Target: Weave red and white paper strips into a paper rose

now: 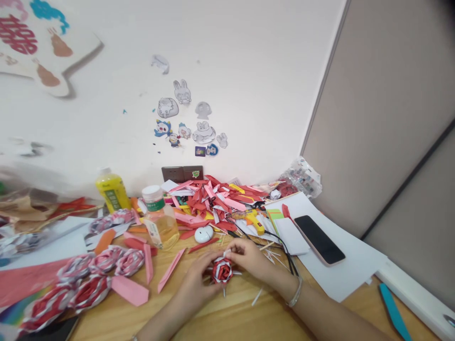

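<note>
A red and white folded-paper rose (222, 272) is held between my two hands just above the wooden table. My left hand (199, 275) wraps round its left side, fingers at the back and thumb below. At the upper right edge, my right hand (247, 258) pinches a white bit of the paper. Thin white paper sticks (256, 296) lie on the table around and below the rose. Just beyond my hands sits a white earbud case (204, 234). The far fingertips of my left hand are partly hidden behind the rose.
Finished paper roses (88, 291) lie at the left near pink folded strips (130, 290). A juice bottle (161, 222) and a green-labelled bottle (113, 189) stand behind. A heap of red strips (213, 199), a yellow glue gun (255, 221) and a phone (320, 239) are farther right.
</note>
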